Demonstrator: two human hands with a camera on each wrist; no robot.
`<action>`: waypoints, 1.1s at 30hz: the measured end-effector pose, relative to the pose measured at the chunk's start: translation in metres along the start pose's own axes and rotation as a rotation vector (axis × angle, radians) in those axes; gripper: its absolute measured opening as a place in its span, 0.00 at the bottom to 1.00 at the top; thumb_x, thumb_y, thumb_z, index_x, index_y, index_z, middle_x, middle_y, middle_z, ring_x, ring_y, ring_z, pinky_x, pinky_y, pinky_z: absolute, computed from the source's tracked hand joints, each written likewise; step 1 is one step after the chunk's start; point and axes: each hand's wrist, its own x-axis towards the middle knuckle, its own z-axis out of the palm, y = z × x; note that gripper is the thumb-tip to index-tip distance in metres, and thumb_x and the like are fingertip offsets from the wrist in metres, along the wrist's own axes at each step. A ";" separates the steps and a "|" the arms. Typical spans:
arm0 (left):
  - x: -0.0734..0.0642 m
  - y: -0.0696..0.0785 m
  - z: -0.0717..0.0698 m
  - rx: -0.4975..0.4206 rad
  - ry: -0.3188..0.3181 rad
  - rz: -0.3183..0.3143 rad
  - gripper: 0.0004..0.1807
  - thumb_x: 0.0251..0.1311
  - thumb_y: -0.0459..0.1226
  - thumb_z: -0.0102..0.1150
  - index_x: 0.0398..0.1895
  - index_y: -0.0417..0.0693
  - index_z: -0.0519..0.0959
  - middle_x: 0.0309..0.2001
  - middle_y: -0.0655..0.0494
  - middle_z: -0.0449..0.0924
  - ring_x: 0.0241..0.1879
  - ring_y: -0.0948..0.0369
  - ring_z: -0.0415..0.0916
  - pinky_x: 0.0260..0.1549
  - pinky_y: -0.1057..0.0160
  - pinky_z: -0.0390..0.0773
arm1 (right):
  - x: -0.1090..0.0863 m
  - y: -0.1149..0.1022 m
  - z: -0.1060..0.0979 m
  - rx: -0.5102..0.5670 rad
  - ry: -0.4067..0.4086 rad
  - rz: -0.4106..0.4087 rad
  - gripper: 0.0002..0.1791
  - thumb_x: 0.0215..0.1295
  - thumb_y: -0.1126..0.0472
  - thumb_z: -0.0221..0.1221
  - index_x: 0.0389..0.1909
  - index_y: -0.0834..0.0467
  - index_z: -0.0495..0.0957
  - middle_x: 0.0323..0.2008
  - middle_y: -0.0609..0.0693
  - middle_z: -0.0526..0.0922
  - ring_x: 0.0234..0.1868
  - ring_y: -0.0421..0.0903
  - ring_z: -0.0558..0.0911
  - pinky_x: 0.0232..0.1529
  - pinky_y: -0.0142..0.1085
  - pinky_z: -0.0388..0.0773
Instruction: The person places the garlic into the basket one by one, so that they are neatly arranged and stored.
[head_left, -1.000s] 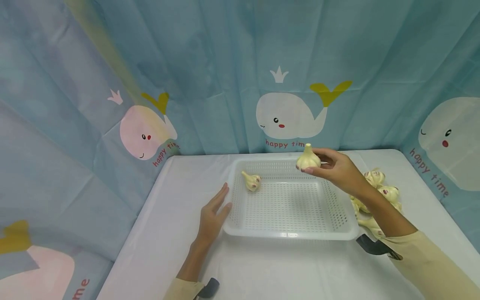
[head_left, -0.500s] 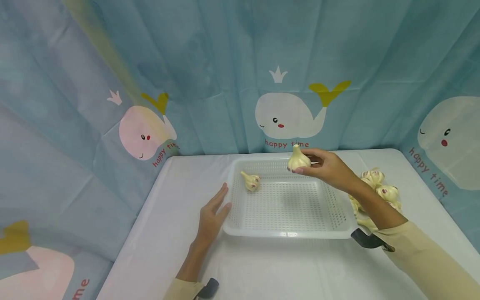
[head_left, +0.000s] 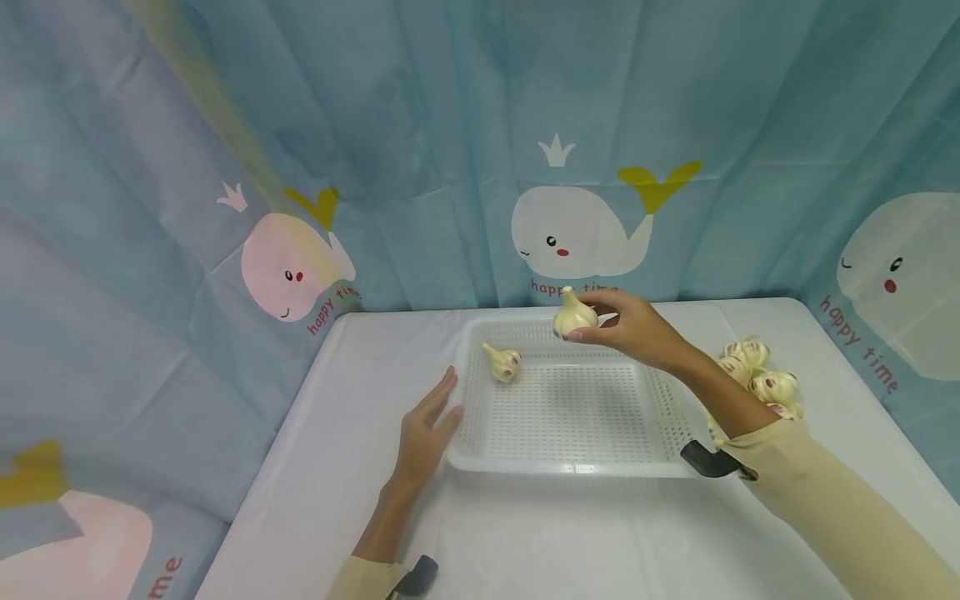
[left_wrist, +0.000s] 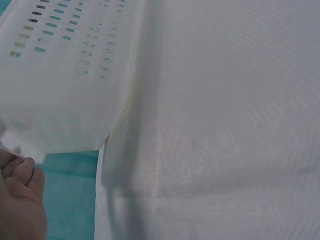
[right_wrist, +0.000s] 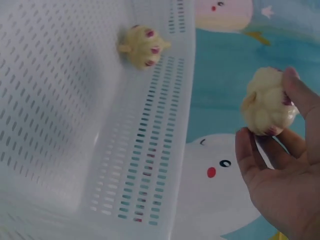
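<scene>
Between thumb and fingers, my right hand (head_left: 637, 331) holds a garlic bulb (head_left: 574, 315) upright, stem up, over the far side of the white plastic basket (head_left: 581, 468). The right wrist view shows that garlic bulb (right_wrist: 270, 102) from below, with purple marks near the fingertips. A second garlic bulb (head_left: 506, 364) lies inside the basket in its far left part. My left hand (head_left: 423, 437) rests at the basket's left side, fingers straight and right at the rim. In the left wrist view only part of the left hand (left_wrist: 22, 192) shows beside the basket wall.
Several more garlic bulbs (head_left: 772, 387) lie in a heap to the right of the basket, partly hidden behind the right forearm. The white-covered table (head_left: 555, 542) ends at a blue curtain (head_left: 435, 167) with whale prints behind and on both sides.
My right hand has moved left across the far side of the basket with the garlic bulb in its grip. The left hand and the bulb in the basket stay put.
</scene>
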 end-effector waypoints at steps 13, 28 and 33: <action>0.001 -0.002 0.000 -0.009 -0.008 -0.012 0.29 0.76 0.35 0.60 0.78 0.51 0.71 0.80 0.67 0.64 0.80 0.64 0.59 0.77 0.71 0.59 | 0.028 0.015 0.017 -0.052 -0.038 -0.007 0.37 0.62 0.50 0.77 0.70 0.56 0.78 0.59 0.56 0.83 0.57 0.56 0.86 0.50 0.41 0.88; 0.001 -0.003 -0.001 -0.034 -0.007 0.024 0.29 0.75 0.35 0.60 0.78 0.49 0.71 0.80 0.62 0.64 0.80 0.62 0.59 0.77 0.70 0.60 | 0.048 0.034 0.042 -0.153 -0.122 0.086 0.36 0.61 0.50 0.77 0.68 0.58 0.79 0.62 0.54 0.83 0.58 0.55 0.83 0.51 0.42 0.88; 0.000 -0.002 -0.001 -0.030 -0.001 0.027 0.29 0.75 0.35 0.61 0.77 0.47 0.71 0.80 0.62 0.65 0.80 0.62 0.60 0.76 0.70 0.61 | 0.053 0.040 0.048 -0.188 -0.153 0.087 0.36 0.62 0.51 0.77 0.69 0.60 0.78 0.62 0.56 0.83 0.57 0.54 0.84 0.52 0.41 0.87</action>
